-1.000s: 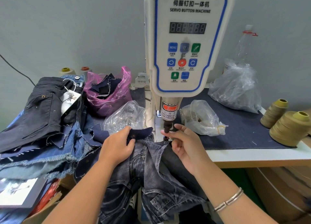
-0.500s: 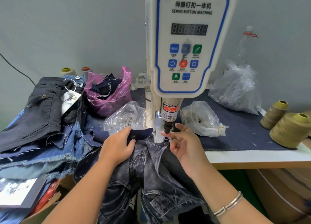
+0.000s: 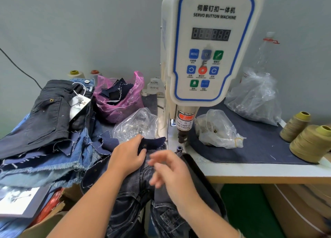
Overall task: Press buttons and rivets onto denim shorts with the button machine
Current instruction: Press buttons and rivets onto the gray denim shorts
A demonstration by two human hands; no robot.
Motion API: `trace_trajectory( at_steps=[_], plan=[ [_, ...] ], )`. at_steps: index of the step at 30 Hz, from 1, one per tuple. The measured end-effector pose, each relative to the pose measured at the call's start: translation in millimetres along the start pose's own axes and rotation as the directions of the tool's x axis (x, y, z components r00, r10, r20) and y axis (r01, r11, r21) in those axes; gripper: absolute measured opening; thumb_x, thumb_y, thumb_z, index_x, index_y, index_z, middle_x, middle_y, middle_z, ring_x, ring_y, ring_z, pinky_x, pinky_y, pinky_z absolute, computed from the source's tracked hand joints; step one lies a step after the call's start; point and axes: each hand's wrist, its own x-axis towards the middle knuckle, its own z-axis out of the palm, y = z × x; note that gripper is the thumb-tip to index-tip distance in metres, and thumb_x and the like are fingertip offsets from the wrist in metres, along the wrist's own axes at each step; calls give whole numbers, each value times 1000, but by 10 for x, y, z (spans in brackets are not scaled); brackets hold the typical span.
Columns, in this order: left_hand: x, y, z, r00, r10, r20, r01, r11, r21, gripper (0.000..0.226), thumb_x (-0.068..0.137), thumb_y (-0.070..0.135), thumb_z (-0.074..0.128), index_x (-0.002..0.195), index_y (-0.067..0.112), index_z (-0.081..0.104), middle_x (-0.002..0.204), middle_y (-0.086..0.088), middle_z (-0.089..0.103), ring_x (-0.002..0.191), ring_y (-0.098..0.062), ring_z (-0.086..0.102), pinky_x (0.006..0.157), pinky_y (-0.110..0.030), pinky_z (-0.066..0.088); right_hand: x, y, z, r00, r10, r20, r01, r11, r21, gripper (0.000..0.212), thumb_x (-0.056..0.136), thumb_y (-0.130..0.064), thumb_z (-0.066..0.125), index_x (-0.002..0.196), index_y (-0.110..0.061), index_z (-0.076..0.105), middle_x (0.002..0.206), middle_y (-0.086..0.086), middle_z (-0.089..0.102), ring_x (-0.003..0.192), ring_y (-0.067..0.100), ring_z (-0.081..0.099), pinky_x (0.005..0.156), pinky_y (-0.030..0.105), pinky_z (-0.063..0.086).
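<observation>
The left hand point(image 3: 128, 156) pinches the shorts point(image 3: 136, 198); the blurred right hand point(image 3: 172, 171) has loose, empty fingers. Center the waistband over the lower die point(image 3: 179, 148) first.

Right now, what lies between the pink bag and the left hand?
In the head view, a clear plastic bag of small metal parts lies between the pink bag and the left hand.
</observation>
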Motion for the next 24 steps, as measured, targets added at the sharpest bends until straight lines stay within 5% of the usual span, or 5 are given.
trace_trajectory(
  at_steps=[5,10,13,19,24],
  plan=[
    [0,6,-18,1000,16,-20,-16,999,-27,14,80,29,54,94,26,56,84,3,66,82,-28,63,59,-32,31,764,-109,278,989,-142,32,141,884,-445,22,91,-9,50,101,-17,68,104,-3,66,94,9,60,86,23,46],
    [20,-15,18,997,53,-55,-55,998,-42,19,81,27,55,98,20,53,92,-5,69,88,-36,61,62,-36,36,1421,12,383,986,-164,-4,108,669,-736,30,90,-2,44,107,-6,69,116,8,64,110,21,57,91,26,41],
    [20,-29,23,998,52,-41,-53,998,-42,21,80,28,54,100,22,53,96,-3,69,92,-34,60,67,-37,42,1652,133,400,999,-45,11,29,438,-898,24,89,1,45,95,-5,68,101,15,64,97,31,59,75,28,44],
    [24,-18,29,998,50,-38,-51,998,-28,23,80,30,55,102,22,53,99,-2,68,95,-32,59,70,-36,41,1810,160,394,999,37,37,29,187,-982,26,91,1,47,112,-2,62,117,17,60,109,33,58,77,33,46],
    [14,-17,35,997,61,-43,-63,998,-29,22,81,31,55,101,23,54,97,0,68,94,-30,60,71,-35,39,1829,209,370,995,28,95,89,158,-983,24,92,-4,50,111,-6,65,111,14,64,103,30,60,75,31,47]
  ],
)
